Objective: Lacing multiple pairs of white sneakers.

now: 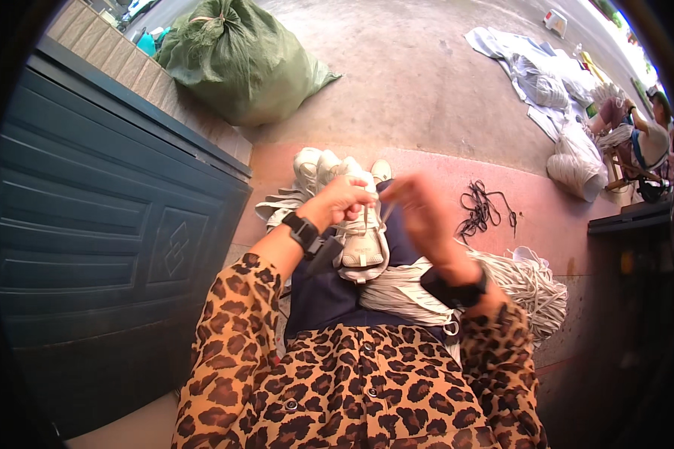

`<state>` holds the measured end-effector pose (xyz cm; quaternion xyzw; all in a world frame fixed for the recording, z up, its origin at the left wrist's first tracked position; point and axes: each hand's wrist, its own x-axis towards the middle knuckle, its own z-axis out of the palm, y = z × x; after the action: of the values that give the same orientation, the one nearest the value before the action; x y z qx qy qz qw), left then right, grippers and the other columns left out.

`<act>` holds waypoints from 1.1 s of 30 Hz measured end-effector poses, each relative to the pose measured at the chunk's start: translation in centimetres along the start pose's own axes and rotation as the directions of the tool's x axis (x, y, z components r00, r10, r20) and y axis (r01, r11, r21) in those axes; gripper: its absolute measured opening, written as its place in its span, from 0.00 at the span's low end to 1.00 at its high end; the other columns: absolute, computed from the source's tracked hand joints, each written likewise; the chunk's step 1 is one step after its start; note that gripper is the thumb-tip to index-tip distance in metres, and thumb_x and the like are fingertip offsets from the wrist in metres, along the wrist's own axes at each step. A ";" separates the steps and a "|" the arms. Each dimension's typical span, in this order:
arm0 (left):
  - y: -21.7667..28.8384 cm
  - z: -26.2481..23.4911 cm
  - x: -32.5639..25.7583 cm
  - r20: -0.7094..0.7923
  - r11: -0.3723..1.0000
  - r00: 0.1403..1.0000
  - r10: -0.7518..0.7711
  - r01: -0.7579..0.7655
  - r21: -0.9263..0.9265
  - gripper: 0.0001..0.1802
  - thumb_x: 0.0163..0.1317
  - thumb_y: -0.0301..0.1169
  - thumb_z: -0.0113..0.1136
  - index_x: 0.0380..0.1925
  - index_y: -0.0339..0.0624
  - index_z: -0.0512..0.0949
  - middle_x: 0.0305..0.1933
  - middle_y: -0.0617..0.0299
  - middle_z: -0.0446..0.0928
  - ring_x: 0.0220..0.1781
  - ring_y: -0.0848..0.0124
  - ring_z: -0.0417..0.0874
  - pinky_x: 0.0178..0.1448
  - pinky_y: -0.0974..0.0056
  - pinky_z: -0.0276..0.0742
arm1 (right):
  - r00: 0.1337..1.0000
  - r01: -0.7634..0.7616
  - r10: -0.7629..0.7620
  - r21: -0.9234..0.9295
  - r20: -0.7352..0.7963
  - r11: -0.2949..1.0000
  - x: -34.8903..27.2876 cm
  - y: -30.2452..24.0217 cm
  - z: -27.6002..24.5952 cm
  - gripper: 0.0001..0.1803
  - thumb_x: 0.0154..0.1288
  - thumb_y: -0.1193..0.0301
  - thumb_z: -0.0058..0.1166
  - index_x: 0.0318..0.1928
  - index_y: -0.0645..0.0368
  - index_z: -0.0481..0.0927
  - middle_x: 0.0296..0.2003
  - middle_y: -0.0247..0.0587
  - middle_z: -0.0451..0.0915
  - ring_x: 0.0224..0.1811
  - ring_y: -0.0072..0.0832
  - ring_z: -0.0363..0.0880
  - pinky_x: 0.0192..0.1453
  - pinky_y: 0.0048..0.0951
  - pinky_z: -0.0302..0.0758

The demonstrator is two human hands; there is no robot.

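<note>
A cream sneaker (362, 248) rests on my lap, its heel toward me. Above it, my left hand (343, 200) is closed, with its thumb and forefinger pinching a pale shoelace (386, 215) close to the shoe's opening. My right hand (427, 223) is just to the right, raised and blurred by motion; the lace runs up to its closed fingertips. A thick bundle of off-white laces (528, 293) lies across my right thigh and out past it, under my right forearm.
More pale shoes (307, 166) cluster beyond my left hand. Tangled black cord (483, 209) lies on the pink floor. A dark panelled door (90, 224) stands at left, a green sack (240, 67) beyond it. White bundles (577, 161) and a seated person (648, 138) are at far right.
</note>
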<state>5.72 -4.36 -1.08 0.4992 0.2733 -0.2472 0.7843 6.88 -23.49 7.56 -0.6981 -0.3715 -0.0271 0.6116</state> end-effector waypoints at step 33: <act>-6.0 -1.7 -4.8 -0.091 0.337 0.783 0.615 -0.157 0.928 0.11 0.54 0.29 0.52 0.36 0.36 0.73 0.24 0.48 0.75 0.29 0.54 0.78 0.34 0.56 0.72 | 0.685 -0.188 0.261 -0.180 0.681 0.965 -4.3 5.8 6.1 0.09 0.56 0.69 0.44 0.26 0.59 0.76 0.20 0.42 0.74 0.23 0.25 0.76 0.25 0.32 0.70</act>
<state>-2.02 -4.55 -2.32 0.9229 0.1365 -0.0351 0.3582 4.44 -20.08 -0.87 -0.7249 -0.4847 0.2958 0.3901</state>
